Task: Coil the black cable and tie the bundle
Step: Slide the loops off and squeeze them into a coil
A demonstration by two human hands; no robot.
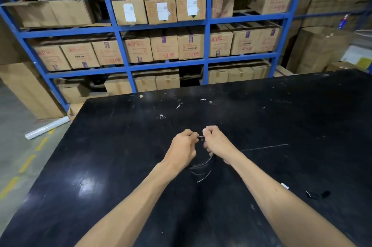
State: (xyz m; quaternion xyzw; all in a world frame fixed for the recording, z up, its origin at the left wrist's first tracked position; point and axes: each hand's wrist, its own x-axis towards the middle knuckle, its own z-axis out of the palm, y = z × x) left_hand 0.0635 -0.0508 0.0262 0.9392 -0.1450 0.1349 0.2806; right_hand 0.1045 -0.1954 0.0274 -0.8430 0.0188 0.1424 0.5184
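The black cable point(202, 164) is wound into a small coil held just above the black table point(120, 166), near its middle. My left hand point(184, 149) and my right hand point(216, 142) pinch the far side of the coil close together, with a short bunch of strands showing between the fingertips. The near side of the coil hangs down between my wrists, and its loops catch the light. A loose cable end lies on the table just below the coil. Whether a tie is around the bundle cannot be told.
Small black scraps point(318, 194) and a white bit point(284, 185) lie on the table at the right. Blue shelving point(120, 49) full of cardboard boxes stands behind the table. A clear film roll point(47, 127) lies on the floor at the left.
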